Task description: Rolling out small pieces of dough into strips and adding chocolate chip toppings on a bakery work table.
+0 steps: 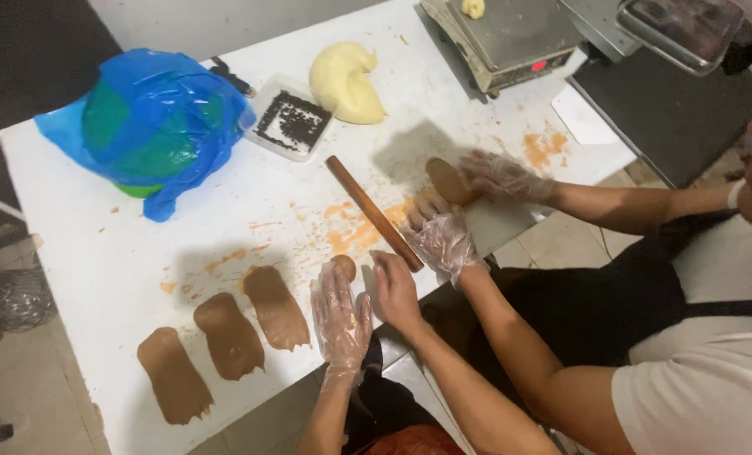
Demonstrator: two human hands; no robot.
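My left hand [340,313], in a clear plastic glove, lies flat at the near edge of the white table [123,253], its fingertips at a small brown dough ball [343,266]. Beside it, my bare right hand [395,291] rests palm down, close to the near end of a wooden rolling pin [372,211]. Three flattened brown dough strips [229,335] lie in a row to the left of my hands. Neither hand grips anything.
A co-worker's gloved hands [440,236] press a brown dough piece [448,179] at the right edge. Farther back are a yellow dough lump [346,82], a tray of dark bits [292,122], a blue-bagged green bowl [153,122] and a metal scale [511,38]. Orange smears mark the table.
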